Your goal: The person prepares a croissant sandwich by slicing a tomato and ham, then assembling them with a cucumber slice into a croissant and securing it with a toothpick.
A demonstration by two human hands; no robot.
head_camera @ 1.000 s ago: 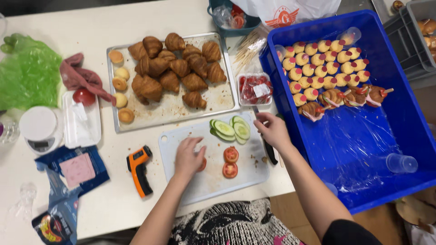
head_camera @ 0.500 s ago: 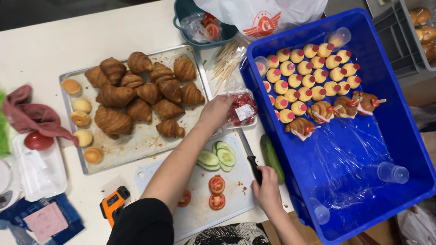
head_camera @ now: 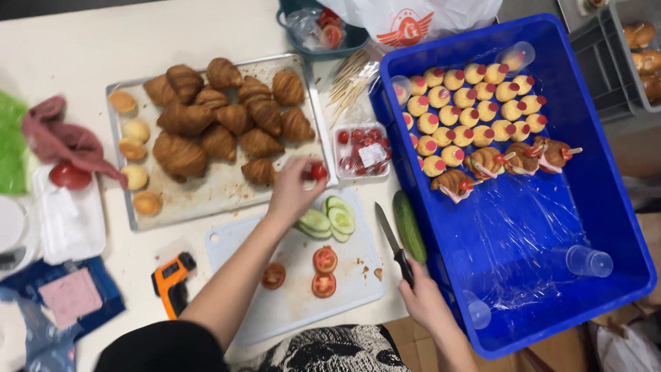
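My left hand (head_camera: 292, 193) pinches a cherry tomato (head_camera: 319, 171) above the far edge of the white cutting board (head_camera: 289, 303), close to a clear punnet of cherry tomatoes (head_camera: 361, 149). My right hand (head_camera: 423, 303) grips the black handle of a knife (head_camera: 391, 241), whose blade lies on the board's right side. Cucumber slices (head_camera: 329, 219) and three tomato slices (head_camera: 323, 271) rest on the board. A cucumber piece (head_camera: 409, 226) lies between the board and the crate.
A metal tray of croissants (head_camera: 220, 124) and small buns stands behind the board. A blue crate (head_camera: 606, 207) on the right holds topped rounds, skewered croissant sandwiches and plastic cups. Toothpicks (head_camera: 348, 76), an orange thermometer gun (head_camera: 172, 279) and a red tomato (head_camera: 69, 176) lie around.
My left hand drew back from the punnet with a cherry tomato in its fingers. The right hand with the knife stayed by the board's right edge; the view shifted.
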